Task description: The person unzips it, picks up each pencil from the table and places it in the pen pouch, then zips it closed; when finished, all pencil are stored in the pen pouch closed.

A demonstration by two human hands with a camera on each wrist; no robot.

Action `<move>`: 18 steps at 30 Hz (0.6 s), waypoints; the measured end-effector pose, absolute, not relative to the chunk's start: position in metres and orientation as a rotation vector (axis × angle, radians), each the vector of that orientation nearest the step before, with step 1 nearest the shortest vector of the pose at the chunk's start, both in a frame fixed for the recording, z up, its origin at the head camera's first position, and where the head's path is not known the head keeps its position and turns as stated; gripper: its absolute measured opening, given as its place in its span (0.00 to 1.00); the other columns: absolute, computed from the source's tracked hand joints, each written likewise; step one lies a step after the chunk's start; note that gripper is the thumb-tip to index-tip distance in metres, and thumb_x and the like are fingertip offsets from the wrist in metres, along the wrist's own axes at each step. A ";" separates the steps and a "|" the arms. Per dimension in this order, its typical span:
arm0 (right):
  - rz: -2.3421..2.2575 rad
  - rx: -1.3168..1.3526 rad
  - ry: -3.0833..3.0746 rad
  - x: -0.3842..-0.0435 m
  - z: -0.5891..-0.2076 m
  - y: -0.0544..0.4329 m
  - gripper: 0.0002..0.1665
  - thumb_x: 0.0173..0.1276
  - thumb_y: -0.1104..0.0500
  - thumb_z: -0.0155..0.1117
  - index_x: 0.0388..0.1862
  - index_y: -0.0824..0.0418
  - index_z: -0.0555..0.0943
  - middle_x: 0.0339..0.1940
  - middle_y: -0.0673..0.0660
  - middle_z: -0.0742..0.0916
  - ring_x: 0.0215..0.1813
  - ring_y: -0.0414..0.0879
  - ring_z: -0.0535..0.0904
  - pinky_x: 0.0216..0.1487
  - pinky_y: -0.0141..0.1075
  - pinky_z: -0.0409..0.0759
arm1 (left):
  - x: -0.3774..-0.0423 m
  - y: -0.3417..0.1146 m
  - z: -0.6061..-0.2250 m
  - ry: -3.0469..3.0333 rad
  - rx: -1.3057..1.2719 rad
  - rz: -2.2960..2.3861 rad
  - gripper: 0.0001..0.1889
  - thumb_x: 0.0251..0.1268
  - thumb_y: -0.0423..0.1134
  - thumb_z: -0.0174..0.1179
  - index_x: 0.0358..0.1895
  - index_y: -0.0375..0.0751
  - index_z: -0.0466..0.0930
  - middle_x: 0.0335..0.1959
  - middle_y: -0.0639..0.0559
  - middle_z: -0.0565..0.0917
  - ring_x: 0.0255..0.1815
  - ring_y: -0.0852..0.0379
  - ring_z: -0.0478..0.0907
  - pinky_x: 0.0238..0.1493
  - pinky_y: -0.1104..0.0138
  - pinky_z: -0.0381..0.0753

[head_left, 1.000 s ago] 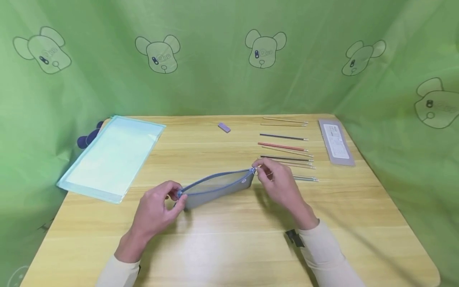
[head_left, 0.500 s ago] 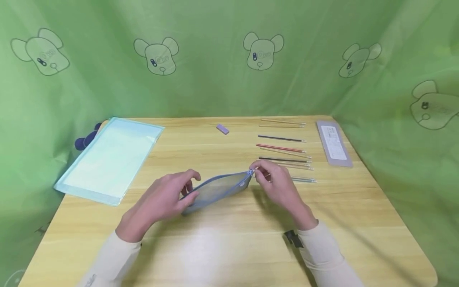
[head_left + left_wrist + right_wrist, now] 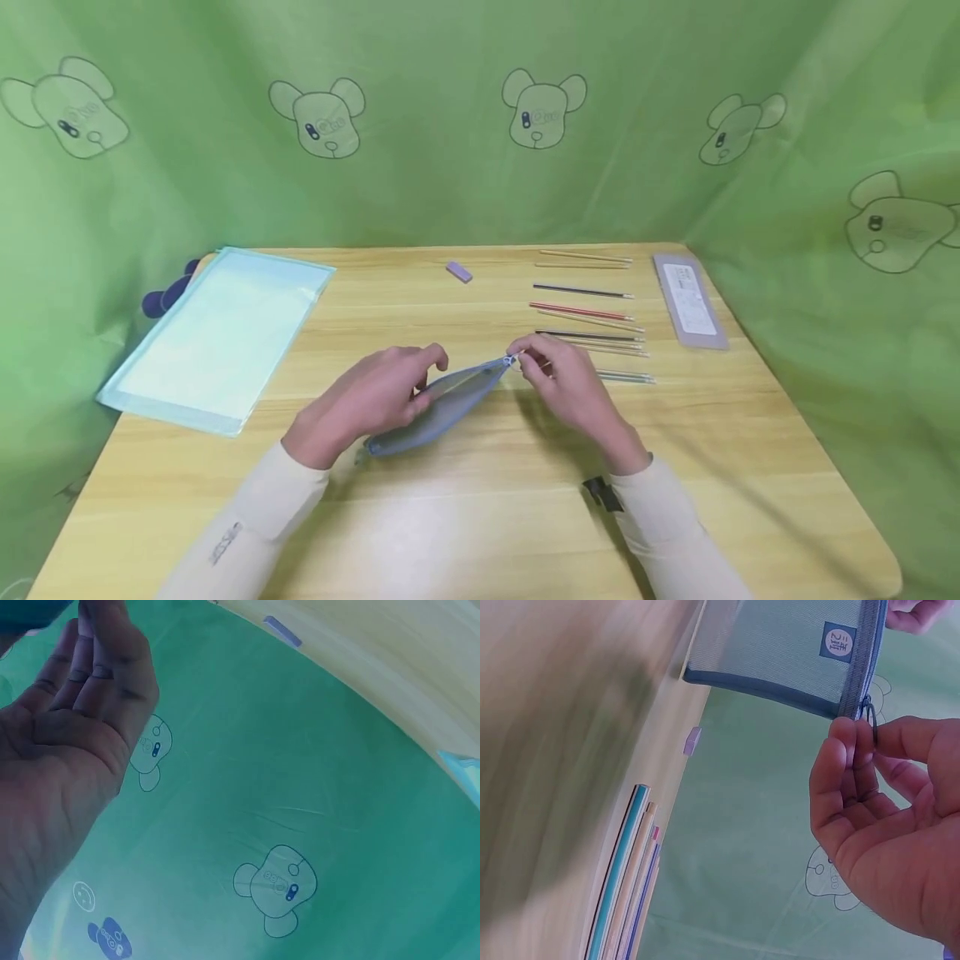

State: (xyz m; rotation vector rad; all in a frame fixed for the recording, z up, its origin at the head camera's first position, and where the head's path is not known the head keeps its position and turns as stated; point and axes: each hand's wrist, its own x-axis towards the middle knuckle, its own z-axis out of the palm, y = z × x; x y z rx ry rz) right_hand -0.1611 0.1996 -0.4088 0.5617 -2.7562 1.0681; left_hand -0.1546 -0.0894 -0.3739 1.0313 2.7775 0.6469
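A grey-blue mesh zipper pouch (image 3: pixel 450 408) hangs tilted over the table between both hands, its mouth gaping and its left end lower. My right hand (image 3: pixel 562 379) pinches the zipper's ring pull at the right corner; thumb and finger meet on the ring (image 3: pixel 871 724) in the right wrist view. At the far rim of the mouth, my left hand (image 3: pixel 375 392) grips with thumb in front and bent fingers behind. The left wrist view has that hand's palm (image 3: pixel 67 750), with blue at the top left corner. A round label (image 3: pixel 838 643) marks the pouch's side.
Several pencils, among them a red pencil (image 3: pixel 581 312), lie spaced out beyond the right hand. A purple eraser (image 3: pixel 459 272) is near the back edge. At right lies a flat purple packet (image 3: pixel 701 321); at left, a pale turquoise document bag (image 3: pixel 217 342) overhangs the table edge.
My left hand has let go of the pouch's left corner and moved right along the mouth to the far rim. That corner has dropped and the mouth gapes differently. The right hand keeps its pinch.
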 end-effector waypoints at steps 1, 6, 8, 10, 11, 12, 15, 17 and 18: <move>1.076 0.561 -2.754 -0.162 -0.409 0.199 0.10 0.79 0.67 0.61 0.51 0.61 0.88 0.39 0.58 0.91 0.38 0.45 0.86 0.45 0.39 0.92 | -0.157 -0.088 -0.374 2.764 1.030 0.657 0.15 0.73 0.33 0.67 0.58 0.42 0.79 0.29 0.56 0.83 0.26 0.63 0.74 0.27 0.71 0.76; 1.122 0.536 -2.771 -0.173 -0.412 0.194 0.09 0.80 0.66 0.61 0.52 0.62 0.87 0.39 0.61 0.92 0.39 0.46 0.87 0.46 0.41 0.93 | -0.166 -0.086 -0.370 2.665 1.005 0.694 0.11 0.71 0.29 0.65 0.49 0.45 0.76 0.20 0.58 0.72 0.21 0.63 0.67 0.24 0.72 0.70; 1.133 0.521 -2.792 -0.176 -0.414 0.191 0.09 0.81 0.65 0.62 0.53 0.62 0.87 0.40 0.61 0.92 0.40 0.46 0.88 0.47 0.42 0.93 | -0.169 -0.086 -0.368 2.627 0.988 0.690 0.11 0.71 0.29 0.65 0.47 0.46 0.75 0.19 0.58 0.71 0.21 0.63 0.67 0.24 0.72 0.69; 1.142 0.505 -2.814 -0.179 -0.417 0.190 0.09 0.81 0.65 0.63 0.54 0.62 0.86 0.40 0.62 0.92 0.40 0.47 0.88 0.48 0.43 0.93 | -0.172 -0.085 -0.366 2.591 0.949 0.686 0.11 0.71 0.29 0.66 0.47 0.47 0.74 0.20 0.58 0.73 0.21 0.63 0.68 0.25 0.71 0.69; 1.142 0.502 -2.822 -0.180 -0.418 0.190 0.09 0.81 0.64 0.63 0.55 0.62 0.86 0.41 0.62 0.92 0.41 0.47 0.89 0.49 0.44 0.93 | -0.173 -0.085 -0.366 2.575 0.923 0.684 0.12 0.71 0.30 0.66 0.47 0.47 0.74 0.20 0.57 0.74 0.22 0.63 0.69 0.25 0.71 0.69; 1.142 0.501 -2.828 -0.180 -0.418 0.190 0.09 0.81 0.64 0.63 0.55 0.62 0.86 0.42 0.62 0.92 0.42 0.48 0.89 0.49 0.44 0.93 | -0.175 -0.085 -0.366 2.563 0.895 0.681 0.12 0.71 0.30 0.66 0.47 0.47 0.73 0.20 0.57 0.75 0.22 0.62 0.69 0.26 0.71 0.70; 1.133 0.492 -2.849 -0.180 -0.421 0.192 0.10 0.81 0.64 0.64 0.57 0.62 0.85 0.44 0.61 0.92 0.45 0.50 0.90 0.52 0.45 0.93 | -0.179 -0.086 -0.365 2.531 0.820 0.668 0.12 0.71 0.30 0.66 0.47 0.47 0.73 0.22 0.56 0.76 0.23 0.61 0.70 0.28 0.69 0.70; 1.118 0.477 -2.866 -0.179 -0.422 0.197 0.11 0.81 0.62 0.63 0.58 0.62 0.85 0.45 0.61 0.92 0.47 0.51 0.90 0.54 0.46 0.92 | -0.180 -0.087 -0.364 2.516 0.792 0.669 0.12 0.70 0.30 0.66 0.47 0.46 0.73 0.22 0.56 0.74 0.23 0.61 0.69 0.28 0.69 0.69; 1.114 0.465 -2.876 -0.179 -0.423 0.200 0.12 0.82 0.62 0.63 0.59 0.63 0.84 0.46 0.61 0.92 0.48 0.52 0.90 0.55 0.47 0.92 | -0.181 -0.089 -0.363 2.507 0.781 0.673 0.12 0.70 0.30 0.66 0.47 0.46 0.73 0.21 0.56 0.73 0.23 0.61 0.68 0.28 0.70 0.69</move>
